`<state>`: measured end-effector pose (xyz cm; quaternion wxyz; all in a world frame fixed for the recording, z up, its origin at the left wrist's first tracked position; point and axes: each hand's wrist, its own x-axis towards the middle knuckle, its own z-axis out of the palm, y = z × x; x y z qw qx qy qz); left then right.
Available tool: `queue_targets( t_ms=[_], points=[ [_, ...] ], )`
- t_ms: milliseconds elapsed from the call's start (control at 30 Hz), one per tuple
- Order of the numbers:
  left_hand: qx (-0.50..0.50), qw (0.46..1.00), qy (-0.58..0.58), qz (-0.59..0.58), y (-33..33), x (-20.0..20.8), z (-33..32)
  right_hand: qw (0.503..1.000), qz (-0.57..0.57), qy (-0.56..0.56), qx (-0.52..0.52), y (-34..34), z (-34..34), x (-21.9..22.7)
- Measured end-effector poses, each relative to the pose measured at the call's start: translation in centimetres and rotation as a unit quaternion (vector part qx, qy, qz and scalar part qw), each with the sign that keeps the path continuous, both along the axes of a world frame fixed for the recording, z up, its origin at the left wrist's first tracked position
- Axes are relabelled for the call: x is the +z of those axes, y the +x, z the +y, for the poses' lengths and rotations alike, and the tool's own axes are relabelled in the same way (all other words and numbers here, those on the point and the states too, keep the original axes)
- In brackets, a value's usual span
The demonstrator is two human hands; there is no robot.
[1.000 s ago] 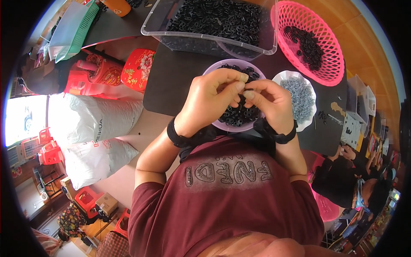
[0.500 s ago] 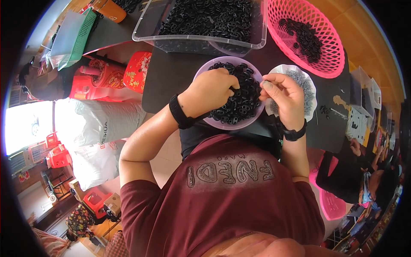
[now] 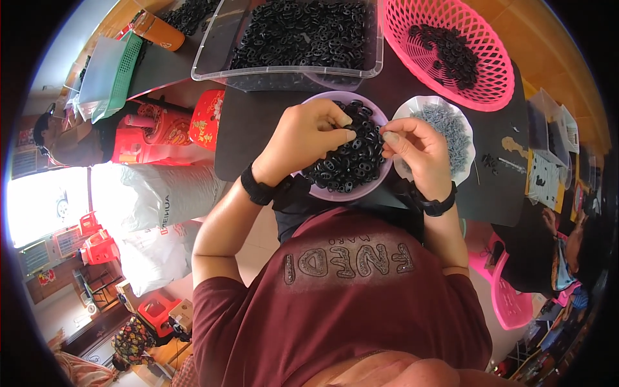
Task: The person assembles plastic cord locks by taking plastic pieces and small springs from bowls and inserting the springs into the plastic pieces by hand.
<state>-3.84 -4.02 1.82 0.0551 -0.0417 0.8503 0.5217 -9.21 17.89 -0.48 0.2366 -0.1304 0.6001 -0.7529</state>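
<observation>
A lilac bowl (image 3: 383,175) heaped with small black oval pieces (image 3: 351,162), each with holes, stands in front of me. My left hand (image 3: 309,137) is over its left side, thumb and forefinger curled toward each other in a pinch. Whatever lies between those fingertips blends into the dark pieces behind. At the bowl's right edge my right hand (image 3: 420,147) holds thumb and forefinger pressed together; anything in them is too small to name. Just beyond that hand is a white wavy-rimmed dish (image 3: 470,149) full of small grey-blue pieces (image 3: 448,129), partly covered by the hand.
Behind the bowl stands a clear plastic bin (image 3: 290,79) of black pieces. A pink woven basket (image 3: 493,80) with more is at the far right. Loose black bits (image 3: 490,163) lie on the dark table (image 3: 258,119). White sacks (image 3: 174,193) stand left; a co-worker's hands (image 3: 576,226) show right.
My left hand has drawn back from deep in the black pieces, and its thumb and forefinger now show. My right hand stays pinched at the bowl's edge. The view has shifted slightly.
</observation>
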Motion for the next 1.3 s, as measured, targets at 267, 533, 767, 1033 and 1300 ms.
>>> queue_targets(
  t_ms=[267, 533, 767, 1033, 1300],
  points=[
    [0.088, 0.935, 0.343, -0.012, 2.1, 0.0, 0.7, 0.997, 0.027, 0.008, 0.073, 1.0, -2.1, 0.6],
    [0.068, 0.952, 0.297, -0.018, 3.2, -1.2, 0.9, 0.994, 0.003, -0.053, 0.098, 1.2, -3.7, 0.1],
    [0.110, 0.926, 0.361, 0.001, 3.5, -1.9, 0.0, 0.997, -0.024, -0.029, 0.073, 1.2, -4.5, 0.6],
    [0.129, 0.927, 0.350, 0.027, 4.1, -2.1, -0.4, 0.997, 0.027, 0.034, 0.065, 1.3, -5.1, 1.2],
    [0.146, 0.938, 0.311, 0.046, 4.6, -2.0, 0.1, 0.996, 0.045, 0.053, 0.053, 1.1, -5.4, 1.3]
  ],
)
